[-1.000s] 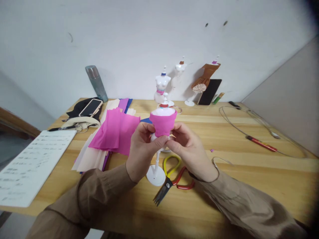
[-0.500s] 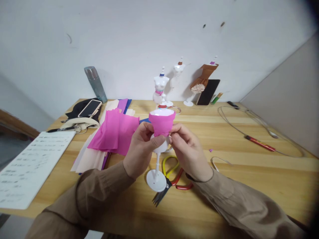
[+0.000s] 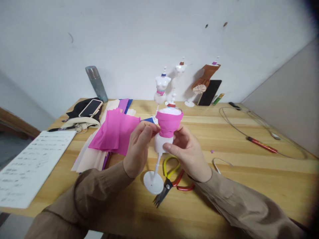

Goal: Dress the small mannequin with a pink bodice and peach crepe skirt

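Grasps a small white mannequin at the hips with the right hand, thumb in front, with the stand tilted over the wooden table near scissors. Holds the left hand beside the waist, close to pink fabric wrapped around the torso; cannot tell whether pinching anything there. Shows, by the wall at left, a capped bottle with contents hidden.

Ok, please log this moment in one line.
right hand: holds mannequin; pink wrap: around it; left hand: beside it, contact unclear; scissors: on table
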### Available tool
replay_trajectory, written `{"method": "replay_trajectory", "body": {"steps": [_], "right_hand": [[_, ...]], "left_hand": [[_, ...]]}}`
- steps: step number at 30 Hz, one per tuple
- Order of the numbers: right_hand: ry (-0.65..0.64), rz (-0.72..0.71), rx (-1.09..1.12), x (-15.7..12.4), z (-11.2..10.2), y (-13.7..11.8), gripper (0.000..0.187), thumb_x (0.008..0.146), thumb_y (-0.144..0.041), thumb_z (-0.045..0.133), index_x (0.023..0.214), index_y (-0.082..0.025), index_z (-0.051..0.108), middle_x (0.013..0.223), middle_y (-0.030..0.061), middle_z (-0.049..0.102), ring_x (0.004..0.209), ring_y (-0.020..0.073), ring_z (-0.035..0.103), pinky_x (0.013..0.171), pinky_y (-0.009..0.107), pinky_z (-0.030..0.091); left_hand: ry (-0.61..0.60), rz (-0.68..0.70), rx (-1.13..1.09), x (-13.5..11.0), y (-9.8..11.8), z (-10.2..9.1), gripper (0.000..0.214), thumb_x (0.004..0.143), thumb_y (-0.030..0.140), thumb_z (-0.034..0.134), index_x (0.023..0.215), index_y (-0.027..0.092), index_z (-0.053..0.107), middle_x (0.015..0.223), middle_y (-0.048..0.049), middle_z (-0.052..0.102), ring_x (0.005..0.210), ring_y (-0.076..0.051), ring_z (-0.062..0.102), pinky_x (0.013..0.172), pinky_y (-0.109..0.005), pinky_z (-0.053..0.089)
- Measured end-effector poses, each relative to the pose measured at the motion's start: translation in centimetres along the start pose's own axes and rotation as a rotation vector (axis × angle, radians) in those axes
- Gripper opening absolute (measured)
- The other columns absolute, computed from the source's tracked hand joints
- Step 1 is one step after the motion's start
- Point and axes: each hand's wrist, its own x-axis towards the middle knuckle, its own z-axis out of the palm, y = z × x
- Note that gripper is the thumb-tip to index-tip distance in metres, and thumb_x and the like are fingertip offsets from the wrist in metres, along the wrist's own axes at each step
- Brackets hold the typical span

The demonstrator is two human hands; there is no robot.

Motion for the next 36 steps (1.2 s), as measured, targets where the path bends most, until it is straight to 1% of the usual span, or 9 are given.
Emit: {"method": "replay_trajectory", "body": {"steps": [2,3,5,6,7,9,22,30,36], "right_hand": [[-0.016,0.043,0.031,0.0,0.0,0.0,0.034,0.068,-0.03,0.078,0.09,-0.024,0.052,0.089,0.0019,0.062,0.075,0.0153,0.058,0.066,0.029,0.05],[-0.024,0.056,0.038,-0.1,0.0,0.0,0.034,0.068,-0.03,0.078,0.089,-0.024,0.053,0.088,0.0015,0.062,0.074,0.0147,0.058,0.065,0.029,0.05],[-0.03,0.069,0.049,-0.2,0.1,0.1,0.033,0.068,-0.029,0.078,0.089,-0.024,0.053,0.086,0.0006,0.063,0.072,0.014,0.058,0.064,0.028,0.05],[-0.03,0.073,0.055,-0.2,0.1,0.1,0.033,0.068,-0.028,0.078,0.09,-0.024,0.054,0.086,0.0002,0.063,0.072,0.0138,0.058,0.064,0.027,0.05],[-0.028,0.076,0.058,-0.3,0.1,0.2,0.032,0.068,-0.027,0.078,0.09,-0.024,0.054,0.086,0.0,0.063,0.072,0.0135,0.058,0.064,0.027,0.049],[-0.022,0.072,0.056,-0.4,0.2,0.2,0.032,0.069,-0.026,0.078,0.091,-0.024,0.055,0.086,-0.0002,0.063,0.071,0.013,0.057,0.063,0.027,0.049],[-0.033,0.068,0.023,-0.6,0.4,0.3,0.031,0.069,-0.026,0.078,0.091,-0.024,0.055,0.082,-0.0006,0.061,0.071,0.0122,0.057,0.064,0.027,0.049],[-0.038,0.094,-0.016,-0.9,0.7,0.1,0.034,0.068,-0.03,0.078,0.09,-0.024,0.053,0.081,-0.0005,0.061,0.07,0.0142,0.058,0.064,0.03,0.05],[-0.045,0.089,0.026,-0.9,0.9,0.0,0.031,0.069,-0.026,0.077,0.089,-0.023,0.053,0.079,-0.001,0.06,0.068,0.0123,0.056,0.062,0.027,0.048]], "left_hand": [[0.051,0.238,0.305,0.5,0.4,-0.7,0.021,0.086,0.038,0.059,0.086,0.017,0.058,0.083,-0.0026,0.06,0.08,-0.014,0.057,0.074,-0.028,0.047],[0.084,0.413,0.49,0.9,0.7,-1.1,0.013,0.083,0.029,0.062,0.088,0.018,0.058,0.083,-0.0018,0.06,0.08,-0.014,0.057,0.075,-0.028,0.047],[0.134,0.764,0.836,1.6,1.1,-1.8,0.014,0.079,0.02,0.065,0.09,0.019,0.057,0.082,-0.0012,0.061,0.081,-0.015,0.057,0.076,-0.029,0.048],[0.155,0.892,0.947,1.9,1.3,-2.1,0.017,0.077,0.018,0.066,0.091,0.019,0.056,0.082,-0.0012,0.061,0.08,-0.015,0.057,0.076,-0.03,0.049],[0.161,0.986,1.027,2.2,1.5,-2.3,0.019,0.076,0.018,0.067,0.091,0.018,0.056,0.082,-0.0017,0.06,0.08,-0.015,0.057,0.075,-0.031,0.049],[0.163,1.101,1.115,2.7,1.7,-2.6,0.021,0.074,0.017,0.068,0.09,0.018,0.055,0.081,-0.0026,0.06,0.079,-0.016,0.057,0.074,-0.032,0.05],[0.168,1.353,1.326,2.6,2.3,-3.0,0.02,0.07,0.012,0.069,0.088,0.015,0.063,0.07,-0.0034,0.059,0.064,-0.015,0.052,0.058,-0.028,0.047],[0.202,1.369,1.335,2.5,2.4,-3.1,0.015,0.072,0.009,0.067,0.085,0.015,0.064,0.069,-0.0032,0.059,0.063,-0.013,0.053,0.056,-0.025,0.046],[0.199,1.35,1.329,2.6,1.9,-3.2,0.023,0.07,0.01,0.068,0.092,0.013,0.065,0.075,-0.0049,0.061,0.067,-0.014,0.056,0.059,-0.026,0.048]]}}
